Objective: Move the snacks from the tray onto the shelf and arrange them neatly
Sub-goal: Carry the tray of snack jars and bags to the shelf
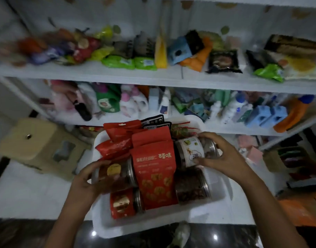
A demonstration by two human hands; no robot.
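The snacks were all in the white tray (103, 228), which lay in front of the shelf (82, 73), just below the camera. A tall red pouch (153, 172) with white and gold lettering and a pattern of orange rounds lay down the tray's middle. To its left lay the gold-sticker jar (117, 174), a clear plastic tub on its side with a silvery lid and dark contents. The left hand (87, 179) held it, fingers curled over its base end and thumb beneath. Nearer the camera lay a red-label jar (123, 203) with a gold emblem.

On the pouch's right, the white-label jar (193, 151) lay on its side too, clear, with a pale band showing green and brown pictures. The right hand (220, 154) gripped it, fingers arched over the top and thumb pressed on the label. Below it was a dark-filled jar (191, 187), unlabelled on the side that showed, full of reddish-brown pieces.

At the tray's far end, smaller red pouches (121, 135) were stacked slantwise, with black packets (153, 121) behind them.

The shelf's upper board carried blurred bags, among them green packets (128, 62) and a yellow pouch (160, 52). A beige stool (37, 145) stood to the left.
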